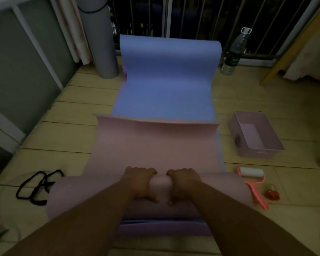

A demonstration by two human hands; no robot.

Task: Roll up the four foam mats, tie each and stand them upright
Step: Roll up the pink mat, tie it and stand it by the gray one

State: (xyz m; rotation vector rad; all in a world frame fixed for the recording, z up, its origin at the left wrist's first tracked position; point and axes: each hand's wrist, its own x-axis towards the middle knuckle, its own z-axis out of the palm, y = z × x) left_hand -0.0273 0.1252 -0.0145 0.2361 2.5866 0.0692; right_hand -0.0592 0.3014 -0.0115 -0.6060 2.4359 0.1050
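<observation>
While both hands press side by side, left hand (139,183), right hand (183,184), fingers (148,171) curled over pink mat roll (107,193), blue mat (164,80) beneath.

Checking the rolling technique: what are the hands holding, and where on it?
Both hands, left and right, grip the rolled part of the pink mat at its middle, side by side, fingers over the top.

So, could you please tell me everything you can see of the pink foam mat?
The pink foam mat looks soft and matte. Its near end is wound into a thick roll lying crosswise on the floor; the rest lies flat on a blue mat, far edge curling up. The left hand and right hand press side by side on the roll's middle.
</observation>
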